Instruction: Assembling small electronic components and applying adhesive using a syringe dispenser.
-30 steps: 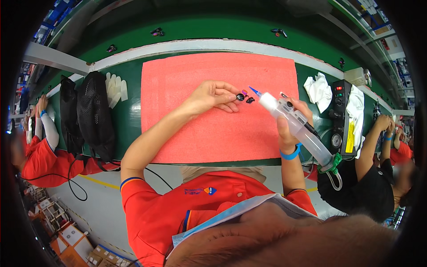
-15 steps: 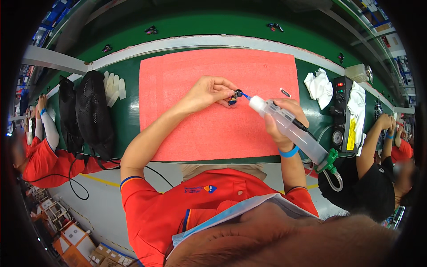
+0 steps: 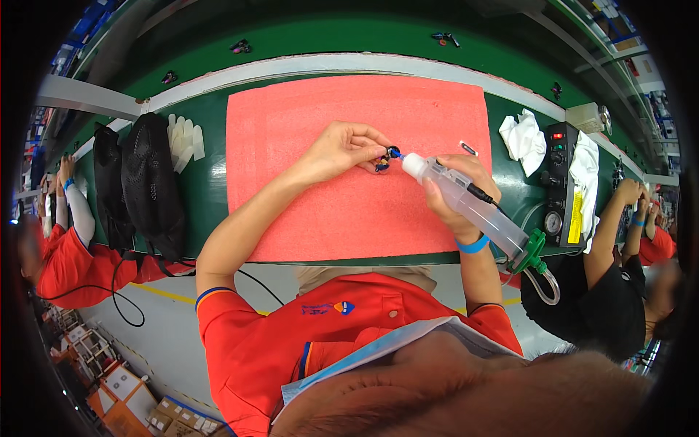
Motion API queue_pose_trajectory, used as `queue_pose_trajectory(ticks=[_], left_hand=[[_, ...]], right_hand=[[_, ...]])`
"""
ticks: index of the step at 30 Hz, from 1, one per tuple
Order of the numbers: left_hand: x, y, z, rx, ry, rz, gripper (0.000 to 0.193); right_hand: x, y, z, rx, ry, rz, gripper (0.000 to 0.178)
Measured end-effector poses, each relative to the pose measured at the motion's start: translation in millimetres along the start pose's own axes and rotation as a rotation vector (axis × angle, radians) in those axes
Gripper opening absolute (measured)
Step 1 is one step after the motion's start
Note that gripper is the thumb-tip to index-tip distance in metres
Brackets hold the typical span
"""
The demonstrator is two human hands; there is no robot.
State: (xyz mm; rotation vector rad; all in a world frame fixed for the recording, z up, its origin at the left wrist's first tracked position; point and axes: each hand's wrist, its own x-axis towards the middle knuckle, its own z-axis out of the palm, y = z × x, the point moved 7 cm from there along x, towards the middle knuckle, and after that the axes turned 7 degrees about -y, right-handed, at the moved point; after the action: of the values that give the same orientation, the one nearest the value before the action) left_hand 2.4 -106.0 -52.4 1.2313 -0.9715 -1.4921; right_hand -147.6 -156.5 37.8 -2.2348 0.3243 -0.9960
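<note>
Over the pink foam mat [image 3: 320,218], my left hand [image 3: 342,153] pinches a small dark part [image 3: 393,152] with blue and gold bits between thumb and fingers. Its exact kind is too small to make out. My right hand [image 3: 462,189] is wrapped round a clear dispensing syringe [image 3: 477,211] with a white front end and a green cap [image 3: 535,249] at the rear. From that cap a clear hose curves away. The syringe's blue needle tip [image 3: 400,156] meets the dark part or sits right at it. A small dark and white piece [image 3: 469,148] lies on the mat's right side.
To the right stand a black dispenser box [image 3: 559,182] with a gauge, white crumpled cloths [image 3: 523,142] and a clear jar [image 3: 585,116]. At left are a black mesh bag [image 3: 154,186] and pale finger cots [image 3: 186,142]. Small parts dot the green belt [image 3: 328,40]. Co-workers sit on both sides.
My right hand has shifted the syringe slightly, and its needle is now closer in on the dark part. My left hand keeps its pinch in nearly the same place.
</note>
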Motion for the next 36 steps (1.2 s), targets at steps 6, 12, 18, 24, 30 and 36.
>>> queue_pose_trajectory(ticks=[6,12,18,24,30,36], left_hand=[[0,-1,-1,0.014,0.010,-0.005,0.017],[-1,-2,0,0.030,0.009,0.000,0.017],[-1,-2,-1,0.035,-0.007,0.001,0.018],[2,2,-16,-0.090,0.123,0.047,0.020],[21,34,-61,0.136,0.280,0.123,0.021],[56,69,-116,0.694,0.640,0.276,0.014]], right_hand=[[1,0,0,-0.010,-0.006,0.001,0.030],[-1,0,0,-0.014,-0.009,0.008,0.030],[0,-1,0,-0.003,0.003,0.019,0.030],[-3,9,-20,0.012,0.106,-0.036,0.036],[-15,29,-54,0.375,0.532,0.196,0.045],[-16,38,-67,0.477,0.598,0.232,0.044]])
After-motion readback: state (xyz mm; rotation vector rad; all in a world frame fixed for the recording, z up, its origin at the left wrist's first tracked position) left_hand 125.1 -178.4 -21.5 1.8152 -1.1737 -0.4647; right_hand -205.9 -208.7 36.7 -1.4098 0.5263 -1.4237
